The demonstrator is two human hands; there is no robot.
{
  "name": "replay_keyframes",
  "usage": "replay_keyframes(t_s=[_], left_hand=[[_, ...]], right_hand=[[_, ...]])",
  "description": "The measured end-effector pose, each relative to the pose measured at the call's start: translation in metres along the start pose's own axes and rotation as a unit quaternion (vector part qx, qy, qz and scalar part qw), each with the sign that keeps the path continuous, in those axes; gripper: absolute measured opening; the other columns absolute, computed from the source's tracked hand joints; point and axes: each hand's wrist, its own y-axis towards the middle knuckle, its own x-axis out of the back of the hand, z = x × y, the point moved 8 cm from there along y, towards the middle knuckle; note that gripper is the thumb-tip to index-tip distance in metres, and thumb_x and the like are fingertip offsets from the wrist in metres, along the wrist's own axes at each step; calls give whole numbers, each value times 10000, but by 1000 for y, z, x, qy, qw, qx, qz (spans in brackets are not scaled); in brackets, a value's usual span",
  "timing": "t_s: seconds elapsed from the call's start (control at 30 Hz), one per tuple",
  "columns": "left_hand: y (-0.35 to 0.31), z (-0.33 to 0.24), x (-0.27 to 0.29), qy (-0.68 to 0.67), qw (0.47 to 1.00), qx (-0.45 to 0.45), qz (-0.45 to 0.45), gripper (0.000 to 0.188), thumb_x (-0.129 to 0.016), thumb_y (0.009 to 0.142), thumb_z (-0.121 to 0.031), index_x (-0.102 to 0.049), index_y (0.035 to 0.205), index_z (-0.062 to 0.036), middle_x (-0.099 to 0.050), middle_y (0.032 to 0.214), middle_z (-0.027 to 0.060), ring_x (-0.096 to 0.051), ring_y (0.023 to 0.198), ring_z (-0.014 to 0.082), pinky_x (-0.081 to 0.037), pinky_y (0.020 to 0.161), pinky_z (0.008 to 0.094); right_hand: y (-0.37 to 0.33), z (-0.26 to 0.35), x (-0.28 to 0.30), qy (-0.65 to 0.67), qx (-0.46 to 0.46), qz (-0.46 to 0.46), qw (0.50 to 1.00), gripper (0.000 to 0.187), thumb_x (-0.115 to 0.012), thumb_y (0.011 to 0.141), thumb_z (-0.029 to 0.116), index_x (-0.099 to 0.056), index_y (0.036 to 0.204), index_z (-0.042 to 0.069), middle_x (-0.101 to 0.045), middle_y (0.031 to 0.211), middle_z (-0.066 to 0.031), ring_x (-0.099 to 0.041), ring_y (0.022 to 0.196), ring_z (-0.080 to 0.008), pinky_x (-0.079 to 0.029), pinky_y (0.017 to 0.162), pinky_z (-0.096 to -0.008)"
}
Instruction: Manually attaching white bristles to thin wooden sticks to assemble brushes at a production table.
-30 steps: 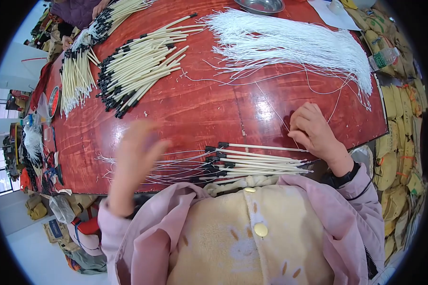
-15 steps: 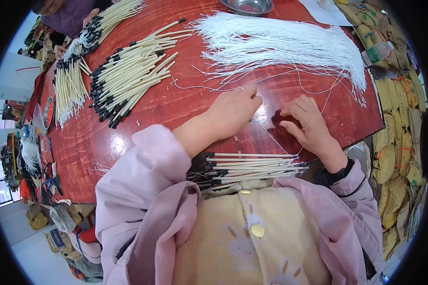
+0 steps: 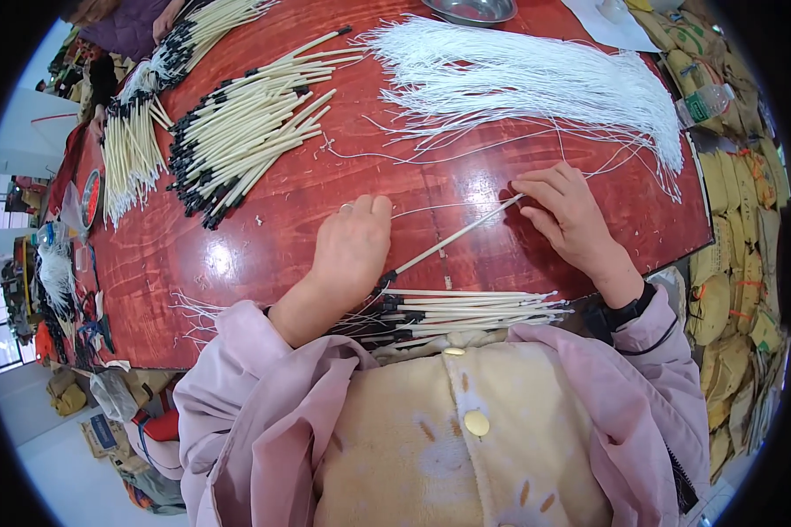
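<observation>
A person in a pink jacket leans over a dark red worktop [image 3: 264,237], seen from above. One thin pale stick [image 3: 453,239] with a black end lies slanting on the worktop close to its near edge, between the two hands. The left hand [image 3: 353,249] rests palm down at the stick's black end, fingers pressed together and curled down onto the wood; whether they grip the stick cannot be told. The right hand [image 3: 571,215] sits at the stick's pale tip, fingers bent and close together, touching the tip and a thin white string [image 3: 448,205] that runs across the wood between the hands. Along the near edge, just before the person's chest, lies a small bundle of the same sticks [image 3: 466,309], side by side. Toward the far left corner are two larger heaps of sticks [image 3: 246,132], black ends grouped together. Toward the far right corner spreads a big sheaf of white strings [image 3: 536,83]. A metal bowl [image 3: 470,9] sits at the far edge.
</observation>
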Motion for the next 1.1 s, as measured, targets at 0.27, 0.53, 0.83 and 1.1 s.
replay_keyframes(t_s=[0.27,0.53,0.83,1.1], left_hand=[[-1,-59,-2,-78,987,-137,-29,231,-727,893,-167,-585,1027,-43,-591,1001,146,-630,936,377,-543,795,488],[-13,-51,-27,-123,984,-123,48,236,-729,903,-185,-597,1043,-49,-576,1020,159,-637,885,385,-543,738,497],[-26,-24,25,-137,979,-130,-71,220,-724,910,-148,-635,1088,-54,-604,1061,149,-632,893,381,-541,766,468],[-46,49,23,-137,984,-13,-114,89,-702,885,-82,-631,929,-51,-619,942,113,-618,925,353,-518,810,464]], right_hand=[[2,2,4,-36,-7,-23,999,379,-714,868,48,-662,1243,49,-660,1249,-106,-579,1107,-329,-450,989,-439],[-7,-15,14,-26,-47,-23,998,345,-709,875,48,-665,1217,35,-667,1224,-115,-580,1123,-336,-455,994,-423],[-7,1,-2,-13,-1,-3,1000,436,-724,877,90,-648,1303,39,-655,1311,-119,-568,1124,-343,-454,1006,-436],[-20,23,-32,-26,26,72,997,642,-730,883,327,-569,1394,-27,-529,1515,-141,-500,1252,-396,-422,1087,-471]])
